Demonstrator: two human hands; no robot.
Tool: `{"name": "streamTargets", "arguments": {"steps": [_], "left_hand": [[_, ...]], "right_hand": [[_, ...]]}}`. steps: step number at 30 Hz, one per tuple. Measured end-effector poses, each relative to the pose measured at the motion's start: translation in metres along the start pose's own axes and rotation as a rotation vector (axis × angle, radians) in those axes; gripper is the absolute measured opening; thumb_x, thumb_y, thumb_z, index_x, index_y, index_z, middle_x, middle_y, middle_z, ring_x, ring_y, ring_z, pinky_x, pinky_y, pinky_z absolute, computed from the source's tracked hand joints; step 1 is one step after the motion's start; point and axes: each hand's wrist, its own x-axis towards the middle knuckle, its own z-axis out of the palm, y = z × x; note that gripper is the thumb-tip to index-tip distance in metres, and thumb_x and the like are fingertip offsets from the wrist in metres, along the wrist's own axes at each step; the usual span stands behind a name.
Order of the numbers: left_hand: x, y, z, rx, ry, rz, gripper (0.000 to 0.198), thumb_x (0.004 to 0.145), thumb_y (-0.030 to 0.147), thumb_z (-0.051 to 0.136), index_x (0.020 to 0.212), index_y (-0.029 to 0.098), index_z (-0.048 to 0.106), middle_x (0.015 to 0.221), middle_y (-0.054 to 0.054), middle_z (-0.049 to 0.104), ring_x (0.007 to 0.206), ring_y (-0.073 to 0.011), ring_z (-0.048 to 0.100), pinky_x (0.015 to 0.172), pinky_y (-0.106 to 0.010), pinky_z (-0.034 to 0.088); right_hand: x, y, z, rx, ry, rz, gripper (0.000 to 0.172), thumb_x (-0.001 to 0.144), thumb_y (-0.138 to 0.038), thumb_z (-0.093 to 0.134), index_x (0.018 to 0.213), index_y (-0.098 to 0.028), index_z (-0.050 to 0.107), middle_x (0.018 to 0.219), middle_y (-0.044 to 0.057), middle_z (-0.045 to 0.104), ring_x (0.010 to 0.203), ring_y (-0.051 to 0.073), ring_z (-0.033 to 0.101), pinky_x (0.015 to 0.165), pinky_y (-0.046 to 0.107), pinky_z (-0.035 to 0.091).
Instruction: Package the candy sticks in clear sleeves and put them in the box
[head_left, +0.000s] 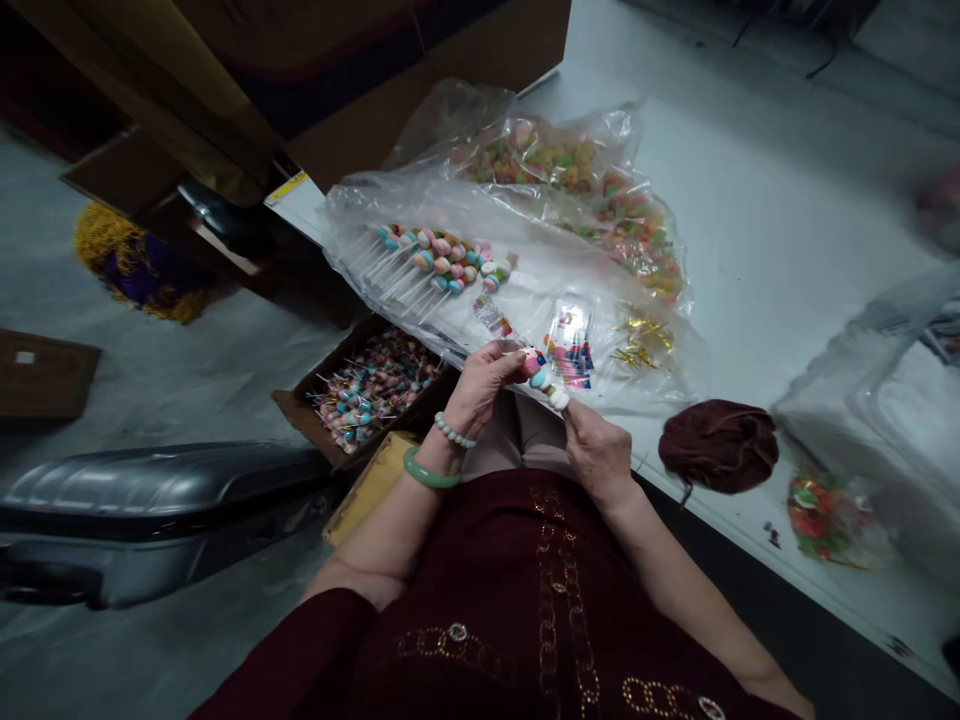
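**Item 1:** a candy stick (pixel 544 378), with pastel sweets threaded on a thin white stick, held in the air above the desk's near edge, between both hands.

**Item 2:** the left hand (pixel 486 385), fingers curled in a narrow grip around the stick's upper part, with a pearl-bead bracelet (pixel 454 431) and a green bangle (pixel 430 472) on the wrist.

**Item 3:** the right hand (pixel 596 450), in a narrow pinch on the stick's lower sweets.

**On the desk** (pixel 780 200): a clear plastic sheet (pixel 525 300) under a row of candy sticks (pixel 439 262), all lying side by side; a bag of mixed gummy sweets (pixel 570 170); small printed packets (pixel 570 345); gold twist ties (pixel 641 340); a maroon cloth bundle (pixel 718 445).

**State of work as laid out:** one stick in hand, one row on the sheet, and a cardboard box (pixel 300 405) at the desk's left side holding a dense load of similar sticks. The gummy sweets, packets and ties lie apart from the hands, untouched.

**Also present:** a grey suitcase (pixel 150 510) on the floor (pixel 150 400).
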Motion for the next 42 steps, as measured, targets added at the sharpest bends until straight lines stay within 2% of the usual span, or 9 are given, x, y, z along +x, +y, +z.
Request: {"name": "streamTargets", "arguments": {"steps": [4, 7, 12, 17, 21, 27, 32, 38, 42], "left_hand": [[-0.001, -0.003, -0.005, 0.094, -0.041, 0.014, 0.028, 0.068, 0.038, 0.080, 0.076, 0.013, 0.069, 0.070, -0.002, 0.069, 0.063, -0.0101, 0.060, 0.067, -0.024, 0.047], [-0.001, -0.005, -0.007, 0.106, -0.037, 0.018, 0.029, 0.067, 0.039, 0.081, 0.074, 0.013, 0.070, 0.068, -0.001, 0.068, 0.061, -0.0094, 0.058, 0.066, -0.023, 0.046], [0.001, -0.009, -0.011, -0.024, -0.118, -0.055, 0.032, 0.067, 0.044, 0.080, 0.074, 0.014, 0.069, 0.071, -0.002, 0.069, 0.064, -0.0124, 0.062, 0.070, -0.027, 0.050], [-0.001, -0.009, -0.011, 0.012, -0.121, -0.053, 0.033, 0.065, 0.042, 0.082, 0.079, 0.013, 0.072, 0.075, -0.004, 0.071, 0.067, -0.0131, 0.063, 0.070, -0.027, 0.050], [-0.003, -0.009, -0.003, 0.043, -0.085, -0.037, 0.034, 0.062, 0.038, 0.085, 0.082, 0.013, 0.073, 0.077, -0.003, 0.071, 0.067, -0.0114, 0.062, 0.068, -0.024, 0.049], [0.000, -0.002, -0.009, -0.012, -0.102, -0.141, 0.036, 0.062, 0.038, 0.086, 0.083, 0.012, 0.071, 0.077, -0.004, 0.071, 0.067, -0.0118, 0.063, 0.069, -0.025, 0.052], [0.009, 0.011, -0.020, -0.150, -0.022, -0.122, 0.039, 0.063, 0.035, 0.085, 0.091, 0.014, 0.068, 0.085, -0.005, 0.072, 0.069, -0.0139, 0.066, 0.064, -0.026, 0.054], [0.017, 0.008, -0.024, -0.169, 0.182, -0.055, 0.031, 0.059, 0.030, 0.087, 0.074, 0.013, 0.066, 0.066, -0.001, 0.068, 0.057, -0.0106, 0.061, 0.055, -0.022, 0.051], [0.015, 0.005, -0.024, -0.127, 0.206, -0.073, 0.035, 0.056, 0.032, 0.088, 0.073, 0.013, 0.065, 0.065, -0.001, 0.068, 0.056, -0.0129, 0.063, 0.055, -0.025, 0.053]], "right_hand": [[0.000, 0.003, 0.001, -0.133, 0.048, -0.088, 0.027, 0.094, -0.024, 0.045, 0.086, -0.018, 0.070, 0.067, 0.006, 0.068, 0.059, 0.013, 0.056, 0.056, 0.026, 0.032], [0.005, 0.000, 0.001, 0.170, -0.037, 0.089, 0.022, 0.090, -0.029, 0.051, 0.084, -0.018, 0.070, 0.065, 0.004, 0.065, 0.058, 0.013, 0.055, 0.056, 0.024, 0.034], [0.015, 0.003, 0.000, 1.117, -0.568, 0.683, 0.017, 0.079, -0.033, 0.061, 0.081, -0.016, 0.064, 0.042, -0.008, 0.042, 0.033, 0.005, 0.022, 0.035, 0.019, 0.017], [0.020, 0.016, -0.002, 1.537, -0.807, 0.881, 0.016, 0.082, -0.030, 0.064, 0.080, -0.015, 0.060, 0.041, -0.013, 0.034, 0.032, 0.001, 0.007, 0.032, 0.013, 0.015], [0.023, 0.009, 0.003, 1.479, -0.790, 0.889, 0.014, 0.080, -0.028, 0.064, 0.081, -0.014, 0.062, 0.041, -0.012, 0.036, 0.031, 0.001, 0.008, 0.032, 0.015, 0.012], [0.018, -0.004, 0.009, 0.939, -0.297, 0.584, 0.018, 0.075, -0.034, 0.066, 0.076, -0.016, 0.068, 0.046, -0.005, 0.051, 0.042, 0.006, 0.035, 0.040, 0.019, 0.020], [0.016, -0.002, 0.011, 0.953, -0.435, 0.601, 0.022, 0.074, -0.038, 0.066, 0.080, -0.017, 0.070, 0.045, -0.004, 0.051, 0.041, 0.007, 0.034, 0.042, 0.021, 0.020], [0.023, -0.003, 0.010, 1.081, -0.470, 0.753, 0.028, 0.065, -0.038, 0.072, 0.081, -0.015, 0.069, 0.043, -0.004, 0.052, 0.036, 0.005, 0.029, 0.037, 0.019, 0.013], [0.027, -0.003, 0.010, 1.099, -0.498, 0.790, 0.028, 0.063, -0.037, 0.072, 0.078, -0.014, 0.067, 0.040, -0.003, 0.053, 0.033, 0.004, 0.026, 0.035, 0.018, 0.010]]}}
